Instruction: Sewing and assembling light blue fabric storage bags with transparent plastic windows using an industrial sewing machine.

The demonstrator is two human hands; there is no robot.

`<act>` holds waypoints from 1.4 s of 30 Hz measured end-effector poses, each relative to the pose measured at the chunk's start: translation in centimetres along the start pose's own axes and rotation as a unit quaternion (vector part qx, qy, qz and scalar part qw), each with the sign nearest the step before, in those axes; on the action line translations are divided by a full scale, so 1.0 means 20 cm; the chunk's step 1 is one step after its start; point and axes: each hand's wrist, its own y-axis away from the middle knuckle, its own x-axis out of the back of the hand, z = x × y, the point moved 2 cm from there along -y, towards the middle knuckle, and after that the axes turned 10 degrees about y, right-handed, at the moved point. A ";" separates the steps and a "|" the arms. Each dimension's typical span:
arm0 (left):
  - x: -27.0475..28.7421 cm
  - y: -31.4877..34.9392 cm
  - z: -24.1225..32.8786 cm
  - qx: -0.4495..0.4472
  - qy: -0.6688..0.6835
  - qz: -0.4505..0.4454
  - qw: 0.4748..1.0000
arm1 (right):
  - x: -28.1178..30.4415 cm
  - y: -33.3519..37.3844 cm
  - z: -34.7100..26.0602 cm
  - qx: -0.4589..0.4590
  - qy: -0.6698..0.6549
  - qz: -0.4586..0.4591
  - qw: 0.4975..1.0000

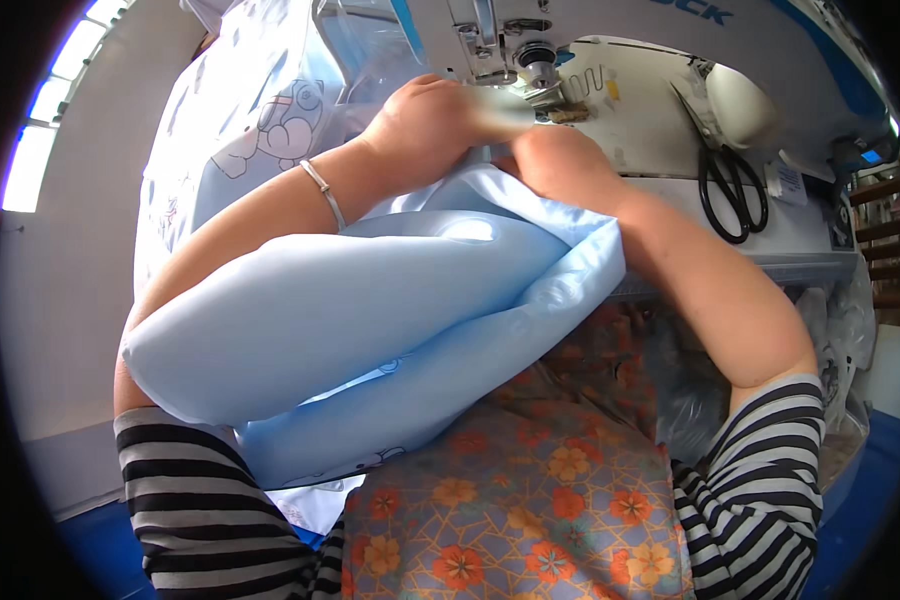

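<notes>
A large piece of shiny light blue fabric, padded-looking and folded over on itself, spreads across my lap and rises to the table's edge. Its upper end is gathered between my two hands, just in front of the needle area of a sewing machine. My left hand, a bangle on its wrist, is curled closed at the fabric's top edge. Close beside it, my right hand is bent over and grips the gathered edge. The fingertips of both hands are partly hidden and blurred.
Black-handled scissors lie on the machine table to the right, near a white rounded object. White fabric with printed cartoon bears covers the left side. Clear plastic bags hang at the right, below the table edge.
</notes>
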 end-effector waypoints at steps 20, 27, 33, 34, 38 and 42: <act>0.10 0.08 -0.07 -0.044 -0.095 0.048 0.993 | 0.01 0.03 -0.09 -0.005 0.151 -0.047 0.987; 0.20 -0.05 0.02 0.113 -0.125 -0.195 0.966 | 0.00 0.00 -0.12 -0.019 0.137 -0.024 0.990; 0.16 -0.12 0.11 0.137 -0.137 -0.224 0.955 | -0.02 -0.02 -0.10 -0.041 0.116 -0.023 0.992; 0.16 -0.11 0.11 0.099 -0.143 -0.171 0.970 | -0.02 -0.02 -0.08 -0.020 0.097 -0.013 0.995; 0.13 -0.03 0.04 0.032 -0.116 -0.077 0.990 | 0.03 0.05 -0.07 0.018 0.079 -0.024 0.996; 0.12 -0.06 0.02 0.018 -0.063 -0.079 0.995 | 0.04 0.06 -0.10 0.019 0.110 -0.007 0.994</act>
